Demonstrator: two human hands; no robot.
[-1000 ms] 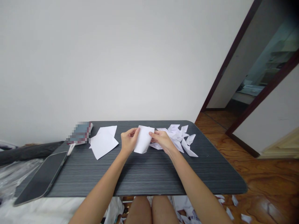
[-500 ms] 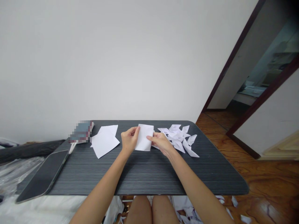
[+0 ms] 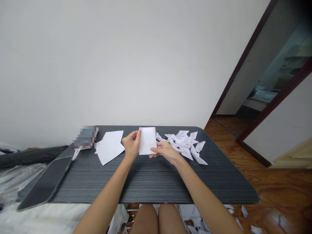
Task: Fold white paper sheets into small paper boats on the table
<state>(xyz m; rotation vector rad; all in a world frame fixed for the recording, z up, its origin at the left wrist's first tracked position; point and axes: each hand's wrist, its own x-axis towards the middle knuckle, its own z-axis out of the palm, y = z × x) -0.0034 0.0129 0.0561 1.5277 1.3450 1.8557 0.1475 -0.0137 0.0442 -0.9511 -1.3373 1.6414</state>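
A white sheet of paper (image 3: pixel 147 140), rectangular and seemingly folded, is held up over the middle of the table between both hands. My left hand (image 3: pixel 132 142) pinches its left edge near the upper corner, thumb in front. At the lower right corner, my right hand (image 3: pixel 163 150) grips it with the thumb on top and fingers behind. To the right lies a pile of folded white paper pieces (image 3: pixel 184 142), pointed in shape. Flat sheets of white paper (image 3: pixel 109 148) overlap on the table to the left of my left hand.
The dark table (image 3: pixel 156 185) stands against a white wall. At its left edge lie a phone-like black slab (image 3: pixel 45 183) and a blurred-out item (image 3: pixel 85 137). Paper scraps (image 3: pixel 244 211) are scattered on the wooden floor at right. A doorway opens on the right.
Both hands have shifted the paper slightly left and upward, and it now stands straighter. My right hand has slid down to its lower corner. A folded piece behind it shows more.
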